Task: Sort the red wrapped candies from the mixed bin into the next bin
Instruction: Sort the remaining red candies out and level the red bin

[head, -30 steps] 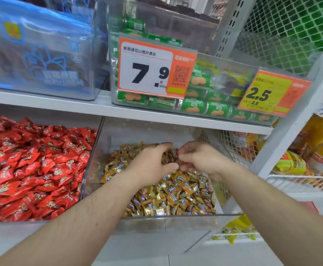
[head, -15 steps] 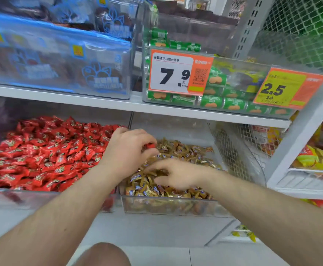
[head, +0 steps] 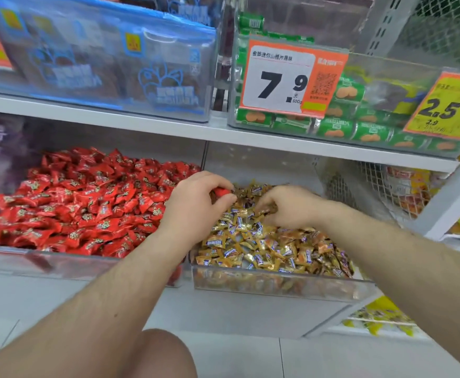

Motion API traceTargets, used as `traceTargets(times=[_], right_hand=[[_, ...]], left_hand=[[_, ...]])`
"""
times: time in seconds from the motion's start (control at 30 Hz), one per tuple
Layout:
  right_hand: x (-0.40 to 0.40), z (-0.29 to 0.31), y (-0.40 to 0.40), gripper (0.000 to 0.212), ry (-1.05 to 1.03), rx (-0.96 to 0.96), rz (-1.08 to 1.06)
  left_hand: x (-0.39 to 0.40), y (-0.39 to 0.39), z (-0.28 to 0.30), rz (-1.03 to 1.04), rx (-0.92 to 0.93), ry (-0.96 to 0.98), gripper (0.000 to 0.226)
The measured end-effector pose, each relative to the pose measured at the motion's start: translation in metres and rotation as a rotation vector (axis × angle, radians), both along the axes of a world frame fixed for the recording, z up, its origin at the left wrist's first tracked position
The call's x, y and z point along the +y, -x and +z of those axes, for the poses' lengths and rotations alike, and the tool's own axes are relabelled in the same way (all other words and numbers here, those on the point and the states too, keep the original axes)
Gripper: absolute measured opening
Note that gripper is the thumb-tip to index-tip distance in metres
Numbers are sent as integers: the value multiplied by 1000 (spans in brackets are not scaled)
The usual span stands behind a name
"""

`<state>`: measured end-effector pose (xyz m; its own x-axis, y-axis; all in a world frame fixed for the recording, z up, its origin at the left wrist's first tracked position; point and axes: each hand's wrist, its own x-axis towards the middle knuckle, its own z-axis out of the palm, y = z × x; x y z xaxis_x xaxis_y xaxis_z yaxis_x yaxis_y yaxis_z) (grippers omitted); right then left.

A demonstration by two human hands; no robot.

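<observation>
The left hand (head: 196, 205) pinches a red wrapped candy (head: 221, 191) over the clear plastic bin of gold-wrapped candies (head: 278, 289); the right hand (head: 288, 207) digs in, fingers curled, its hold unclear.

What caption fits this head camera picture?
Left hand pinches a red candy while right hand digs among gold candies.

Orange price card (head: 291, 77) on clear upper bin: "7.9", "元", "500g", QR code | Yellow price card (head: 447, 107) on neighbouring bin: "2.5", smaller "2.9" | Candy wrapper print: illegible
</observation>
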<state>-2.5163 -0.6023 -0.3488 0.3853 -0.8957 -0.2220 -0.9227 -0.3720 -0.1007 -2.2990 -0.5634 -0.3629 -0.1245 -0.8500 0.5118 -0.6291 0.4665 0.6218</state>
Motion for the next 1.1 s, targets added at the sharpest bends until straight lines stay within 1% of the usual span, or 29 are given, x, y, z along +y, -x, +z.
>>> traceTargets(times=[0.03, 0.07, 0.13, 0.2, 0.23, 0.3, 0.33, 0.4, 0.43, 0.47, 0.5, 0.53, 0.57, 0.6, 0.63, 0.67, 0.7, 0.73, 0.77, 0.8, 0.87, 0.97, 1.0, 1.03, 1.07, 1.1], right_hand=[[4, -6, -16, 40, -73, -113, 51], [11, -16, -33, 44, -154, -174, 122], [22, -41, -60, 49, -246, -185, 289], [23, -65, -66, 45, -186, -164, 451], [19, -68, -62, 40, -131, -111, 506], [10, -56, -49, 33, -16, 97, 538], [6, -49, -40, 32, 8, 206, 514], [0, -37, -23, 30, -23, 396, 405], [-1, -31, -17, 31, -44, 443, 341], [-2, -26, -14, 32, -53, 450, 274], [-1, -20, -15, 33, -53, 390, 214], [1, -17, -19, 32, -64, 266, 152], [4, -15, -26, 29, -114, 93, 98], [9, -15, -36, 26, -222, -98, 49], [15, -17, -47, 25, -382, -270, -6], [22, -20, -58, 28, -569, -401, -70], [28, -26, -68, 34, -740, -476, -132], [32, -31, -75, 41, -858, -494, -174], [33, -34, -78, 47, -883, -464, -190], [30, -34, -78, 51, -846, -413, -192], [17, -26, -71, 51, -662, -335, -213], [-10, -12, -59, 41, -330, -450, -314], [-17, -10, -58, 44, -204, -413, -283], [-23, -12, -59, 53, -139, -313, -218], [-25, -17, -62, 62, -143, -202, -148], [-24, -25, -66, 69, -210, -86, -100]], left_hand=[[0, 0, -1, -2, 15, 6, 13], [0, 0, -1, -3, 34, 14, 13], [0, 1, -3, 2, 79, 37, 13], [-1, 0, -5, 12, 111, 64, 14], [-1, 0, -5, 19, 119, 77, 15], [-1, -1, -6, 44, 122, 98, 19], [-1, -1, -6, 57, 123, 99, 21], [0, 0, -5, 65, 127, 83, 23], [0, 0, -5, 70, 132, 75, 24], [1, 0, -5, 71, 137, 70, 24], [1, 0, -5, 71, 141, 65, 24], [1, -1, -4, 72, 143, 61, 24], [1, -1, -5, 75, 147, 56, 24], [1, -1, -5, 79, 151, 52, 24], [1, -1, -5, 80, 159, 49, 25], [1, -1, -5, 80, 172, 41, 25], [1, -1, -6, 80, 195, 26, 25], [1, -1, -6, 82, 233, 6, 26], [1, -1, -7, 82, 283, -13, 27], [1, -1, -7, 85, 337, -18, 30], [1, -1, -9, 119, 414, -5, 35], [3, -1, -9, 183, 442, 2, 36], [3, -1, -9, 196, 435, 4, 35], [2, -1, -10, 204, 431, -1, 35], [1, -1, -11, 212, 432, -14, 34], [1, -1, -12, 223, 438, -29, 32]])
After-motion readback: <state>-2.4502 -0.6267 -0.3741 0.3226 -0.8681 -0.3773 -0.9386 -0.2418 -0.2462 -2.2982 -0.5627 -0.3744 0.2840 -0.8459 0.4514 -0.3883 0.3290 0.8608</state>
